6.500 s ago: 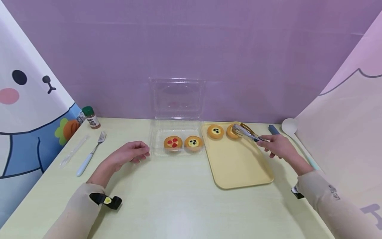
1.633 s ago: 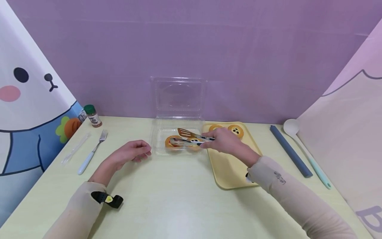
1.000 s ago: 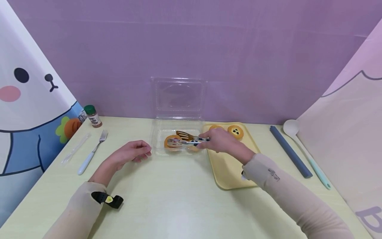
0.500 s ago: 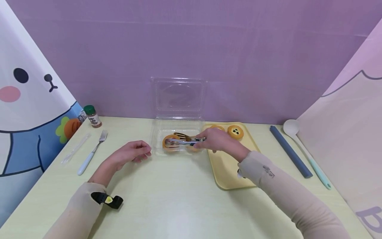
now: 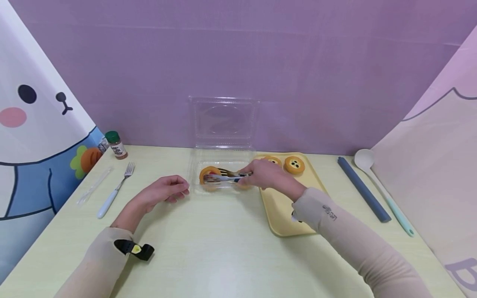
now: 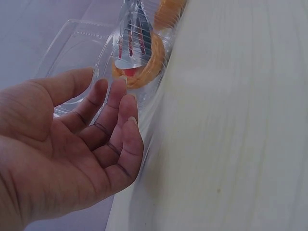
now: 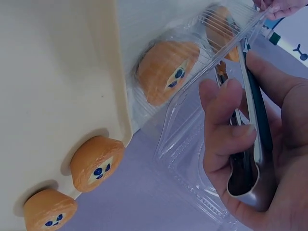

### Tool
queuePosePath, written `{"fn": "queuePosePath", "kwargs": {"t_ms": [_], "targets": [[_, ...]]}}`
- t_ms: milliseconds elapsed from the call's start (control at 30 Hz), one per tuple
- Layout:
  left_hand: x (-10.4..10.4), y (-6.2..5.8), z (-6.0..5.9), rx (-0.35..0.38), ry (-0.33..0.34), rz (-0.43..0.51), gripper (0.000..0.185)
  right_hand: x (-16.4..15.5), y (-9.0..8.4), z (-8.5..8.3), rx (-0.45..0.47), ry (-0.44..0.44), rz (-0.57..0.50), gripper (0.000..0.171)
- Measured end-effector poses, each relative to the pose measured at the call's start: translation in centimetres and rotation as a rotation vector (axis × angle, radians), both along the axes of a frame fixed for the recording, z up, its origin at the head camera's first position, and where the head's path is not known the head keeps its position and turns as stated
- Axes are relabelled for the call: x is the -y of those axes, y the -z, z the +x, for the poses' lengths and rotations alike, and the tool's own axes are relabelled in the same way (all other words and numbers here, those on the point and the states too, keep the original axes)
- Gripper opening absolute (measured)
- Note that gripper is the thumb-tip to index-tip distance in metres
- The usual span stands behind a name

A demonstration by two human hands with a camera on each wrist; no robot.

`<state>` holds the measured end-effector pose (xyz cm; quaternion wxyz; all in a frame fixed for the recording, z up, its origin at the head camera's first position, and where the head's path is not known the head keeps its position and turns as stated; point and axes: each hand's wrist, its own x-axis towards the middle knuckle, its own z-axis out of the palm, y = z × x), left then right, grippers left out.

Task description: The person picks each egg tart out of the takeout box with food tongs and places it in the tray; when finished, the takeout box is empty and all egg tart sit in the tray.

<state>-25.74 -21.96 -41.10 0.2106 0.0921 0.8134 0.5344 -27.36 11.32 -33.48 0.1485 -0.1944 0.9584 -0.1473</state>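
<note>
A clear clamshell container (image 5: 193, 165) stands open at the table's middle with a red-topped tart (image 5: 208, 174) at its left. My right hand (image 5: 266, 174) grips metal tongs (image 5: 221, 177), whose slotted blades are closed around that tart. A blueberry tart (image 7: 168, 70) lies beside it in the container, mostly hidden by the hand in the head view. Two more blueberry tarts (image 5: 294, 164) (image 5: 272, 160) sit at the far end of the yellow tray (image 5: 294, 211). My left hand (image 5: 164, 191) rests loosely curled on the table, just left of the container, holding nothing.
A fork (image 5: 113, 188), a clear plastic utensil (image 5: 91, 188) and a green-capped spice bottle (image 5: 116, 145) lie at the left. A grey-blue bar (image 5: 363, 188) and a long spoon (image 5: 374, 176) lie right of the tray. Panels stand along both sides.
My right hand left the tray's tart and carried the tongs into the container. Over the last second the blades slid left and closed on the red-topped tart. The left hand stayed still.
</note>
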Motion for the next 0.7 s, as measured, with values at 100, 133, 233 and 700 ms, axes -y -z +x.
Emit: {"fn": "queuePosePath", "kwargs": {"t_ms": [100, 133, 233, 700], "targets": [[-0.02, -0.02, -0.01, 0.0, 0.001, -0.003, 0.04, 0.14, 0.01, 0.07, -0.019, -0.005, -0.002, 0.043], [-0.03, -0.03, -0.02, 0.0, 0.0, -0.004, 0.039, 0.19, 0.01, 0.12, -0.029, -0.005, 0.001, 0.043], [-0.04, -0.06, -0.02, 0.002, 0.0, -0.006, 0.039, 0.29, 0.1, 0.18, -0.069, -0.001, 0.017, 0.042], [-0.1, -0.15, -0.06, 0.01, -0.001, -0.007, 0.039, 0.12, 0.77, 0.41, -0.166, -0.007, 0.015, 0.039]]}}
